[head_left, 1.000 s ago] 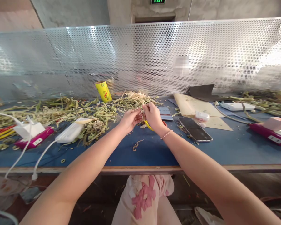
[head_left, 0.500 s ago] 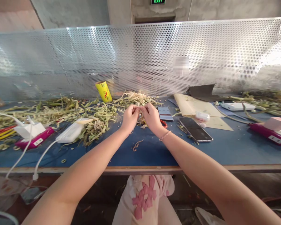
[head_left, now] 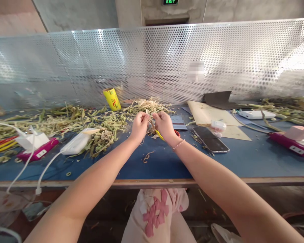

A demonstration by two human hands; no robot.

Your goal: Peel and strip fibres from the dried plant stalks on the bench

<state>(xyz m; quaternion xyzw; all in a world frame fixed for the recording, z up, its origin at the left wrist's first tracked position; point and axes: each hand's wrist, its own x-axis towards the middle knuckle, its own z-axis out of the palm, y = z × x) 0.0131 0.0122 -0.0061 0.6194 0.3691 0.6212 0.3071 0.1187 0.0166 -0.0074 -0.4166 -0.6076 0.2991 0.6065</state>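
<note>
My left hand (head_left: 139, 126) and my right hand (head_left: 163, 125) are raised close together over the middle of the blue table (head_left: 167, 162). Both are closed in a pinch on a thin pale plant strip (head_left: 150, 118) stretched between their fingertips. Just below my right hand lies a pair of scissors with a yellow and red handle (head_left: 168, 134), mostly hidden by the hand. A heap of dry green and straw-coloured plant scraps (head_left: 101, 125) lies to the left of and behind my hands.
A yellow roll (head_left: 112, 98) leans against the perforated metal screen (head_left: 152, 64). A phone (head_left: 210, 139), white earbud case (head_left: 218, 126) and cardboard sheet (head_left: 212, 116) lie right. White chargers (head_left: 76, 143), cables and pink devices (head_left: 38, 152) sit left; another pink device (head_left: 291, 143) is far right.
My hands have lifted slightly from the table and parted a little, drawing the strip out between them. Nothing else on the table has moved.
</note>
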